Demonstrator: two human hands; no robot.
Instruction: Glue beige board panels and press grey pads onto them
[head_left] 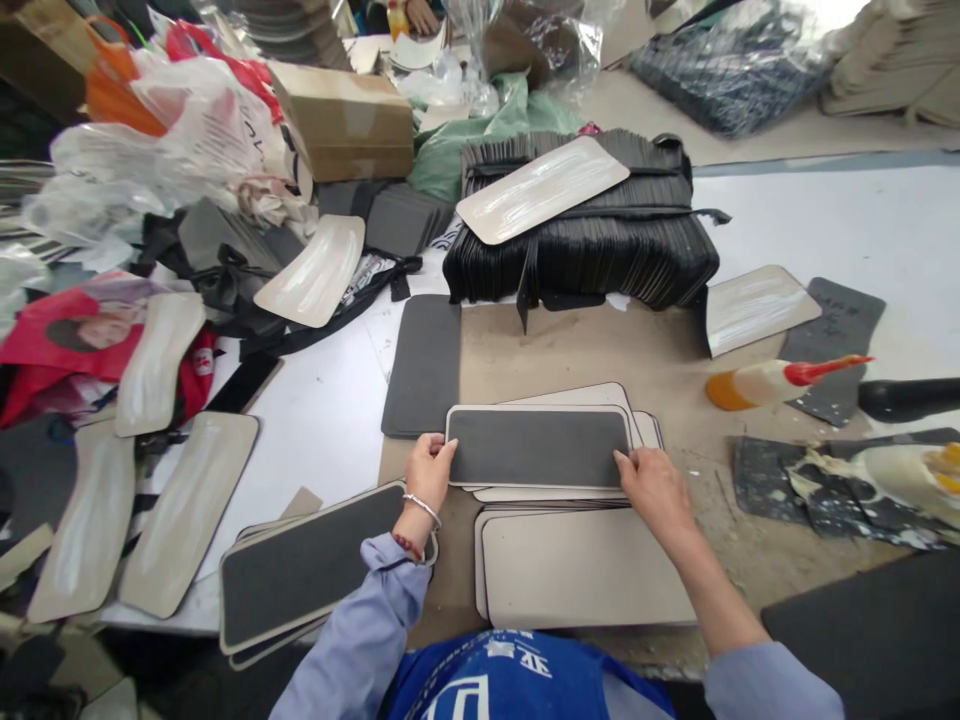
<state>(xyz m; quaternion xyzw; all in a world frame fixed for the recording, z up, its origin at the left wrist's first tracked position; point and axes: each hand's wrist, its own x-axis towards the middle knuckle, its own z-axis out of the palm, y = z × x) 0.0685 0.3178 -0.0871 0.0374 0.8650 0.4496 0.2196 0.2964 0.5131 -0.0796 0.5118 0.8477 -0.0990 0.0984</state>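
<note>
A rectangular dark grey panel (540,447) with a pale beige border lies level before me, over a loose stack of beige panels (646,430). My left hand (429,475) pinches its left edge between thumb and fingers. At the opposite end, my right hand (654,490) grips the right edge the same way. Nearer my body is another stack of beige panels (585,570) with rounded corners. Under my left forearm sits a pile of dark-faced panels (300,565), partly covered by the sleeve.
Whitish-smeared beige panels (191,515) lie at the left, with plastic bags (187,110) behind. A dense row of black pieces (585,255) stands at the back, a smeared panel (544,190) on top. At right are a red-nozzled glue bottle (757,383) and a glue-stained dark sheet (772,480).
</note>
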